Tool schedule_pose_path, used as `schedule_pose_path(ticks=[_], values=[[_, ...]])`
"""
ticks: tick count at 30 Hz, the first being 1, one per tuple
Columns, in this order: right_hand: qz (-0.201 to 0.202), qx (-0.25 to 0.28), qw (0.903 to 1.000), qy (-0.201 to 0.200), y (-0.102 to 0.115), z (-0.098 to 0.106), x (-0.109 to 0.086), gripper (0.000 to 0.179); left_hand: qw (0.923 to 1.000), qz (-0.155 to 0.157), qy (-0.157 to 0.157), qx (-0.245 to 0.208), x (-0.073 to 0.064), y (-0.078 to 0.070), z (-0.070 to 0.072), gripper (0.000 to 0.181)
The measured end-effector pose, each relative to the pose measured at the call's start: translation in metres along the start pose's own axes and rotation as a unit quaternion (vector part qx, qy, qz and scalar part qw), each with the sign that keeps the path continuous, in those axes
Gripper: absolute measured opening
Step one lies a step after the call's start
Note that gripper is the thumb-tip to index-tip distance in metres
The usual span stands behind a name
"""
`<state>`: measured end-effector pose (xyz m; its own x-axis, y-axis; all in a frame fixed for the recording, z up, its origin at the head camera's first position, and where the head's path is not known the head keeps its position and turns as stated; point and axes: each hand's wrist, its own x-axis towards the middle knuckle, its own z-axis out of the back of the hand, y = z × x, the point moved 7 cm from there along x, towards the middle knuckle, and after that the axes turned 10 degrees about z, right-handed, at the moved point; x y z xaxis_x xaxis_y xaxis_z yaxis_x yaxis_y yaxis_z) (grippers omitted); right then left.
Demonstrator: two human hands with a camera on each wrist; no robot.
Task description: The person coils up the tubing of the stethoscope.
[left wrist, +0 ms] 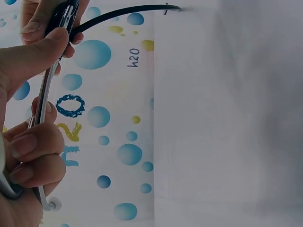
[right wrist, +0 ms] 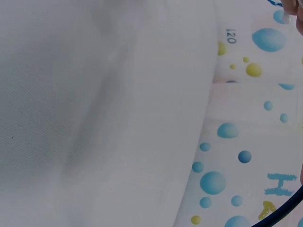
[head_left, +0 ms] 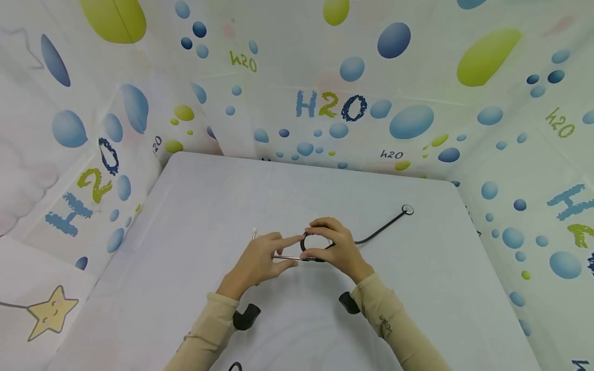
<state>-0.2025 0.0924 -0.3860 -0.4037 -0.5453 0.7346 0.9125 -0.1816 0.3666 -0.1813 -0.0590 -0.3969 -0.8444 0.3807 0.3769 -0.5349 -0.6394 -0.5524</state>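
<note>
A stethoscope is held between both hands above the white table. My left hand (head_left: 260, 260) grips its metal ear tubes (left wrist: 45, 90), the fingers curled round them and the thumb up near the black tubing. A pale ear tip (left wrist: 55, 204) sticks out below those fingers in the left wrist view. My right hand (head_left: 342, 250) pinches the black tubing (head_left: 380, 229) where it meets the metal, and part of the tube loops between thumb and fingers. From there the tubing runs off to the right and ends at the round chest piece (head_left: 407, 209). The right wrist view catches only a bit of tubing.
The white table (head_left: 209, 196) spreads beneath both hands. Cloth walls printed with blue and green drops (head_left: 411, 122) enclose its back and sides. Black wrist mounts (head_left: 247, 317) sit under the sleeves, and a dark cord (head_left: 235, 366) curls at the front edge.
</note>
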Motion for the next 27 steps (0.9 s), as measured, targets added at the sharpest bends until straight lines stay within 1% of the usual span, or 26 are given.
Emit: schedule_pose_path(ticks=[3,6,9,12,16,18,22,24,27], values=[[0.009,-0.006,0.9999,-0.004,0.002,0.000,0.000,0.049,0.9996,-0.023,0.003,0.018,-0.003,-0.003,-0.001,0.048],[0.018,-0.012,0.9997,-0.009,0.003,0.001,0.000,0.051,0.9986,-0.044,-0.001,0.029,-0.004,-0.006,-0.002,0.044],[0.006,-0.002,1.0000,-0.007,0.002,0.002,0.001,0.050,0.9977,-0.056,-0.009,0.036,-0.004,-0.007,-0.002,0.042],[-0.021,0.022,0.9995,-0.002,-0.001,0.003,0.003,0.046,0.9973,-0.059,-0.018,0.039,-0.005,-0.009,-0.002,0.042],[-0.072,0.038,0.9967,-0.002,0.000,0.011,0.008,0.026,0.9974,-0.059,-0.025,0.035,-0.007,-0.008,0.000,0.040],[-0.107,0.036,0.9936,-0.004,-0.001,0.018,0.009,0.019,0.9974,-0.056,-0.031,0.033,-0.008,-0.007,0.001,0.040],[-0.177,0.055,0.9825,-0.013,-0.009,0.029,0.005,0.017,0.9971,-0.052,-0.043,0.035,-0.010,-0.003,0.004,0.040],[-0.193,0.065,0.9789,-0.017,-0.014,0.032,0.002,0.016,0.9967,-0.055,-0.045,0.040,-0.011,-0.001,0.003,0.039],[-0.186,0.066,0.9799,-0.027,-0.018,0.034,0.002,0.015,0.9960,-0.062,-0.049,0.042,-0.011,-0.001,0.003,0.038]])
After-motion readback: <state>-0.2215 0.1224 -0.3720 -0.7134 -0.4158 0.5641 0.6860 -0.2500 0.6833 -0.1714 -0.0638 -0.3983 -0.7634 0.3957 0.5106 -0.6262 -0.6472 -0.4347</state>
